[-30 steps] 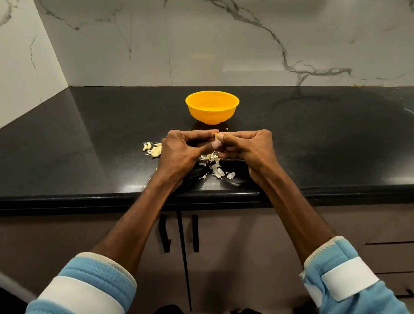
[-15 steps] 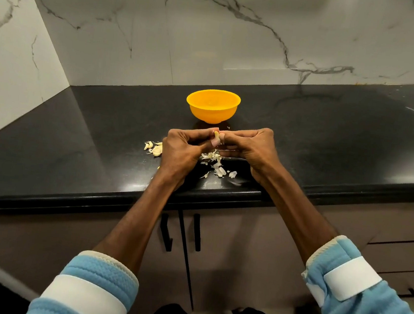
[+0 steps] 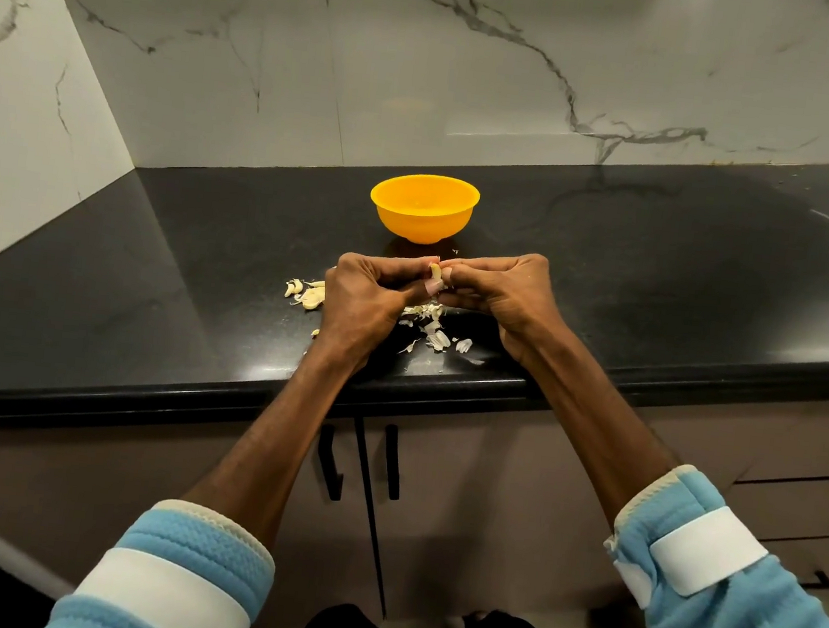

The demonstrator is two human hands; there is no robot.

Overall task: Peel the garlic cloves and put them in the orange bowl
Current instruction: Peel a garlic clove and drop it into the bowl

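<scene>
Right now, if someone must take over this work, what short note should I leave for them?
Left hand and right hand: both pinch one clove between them, above the counter, on the near side of the bowl.
Bowl: upright on the counter; no clove shows in the part of its inside in view.
Skins lie under the hands; more garlic lies left of the left hand, peeled or not I cannot tell.
Done: some peeling, judging by the skins.
Left: finish this clove, drop it in the bowl, then handle the rest.

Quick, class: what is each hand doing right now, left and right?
Left hand: closed, pinching the garlic clove.
Right hand: closed, pinching the same garlic clove.
</scene>
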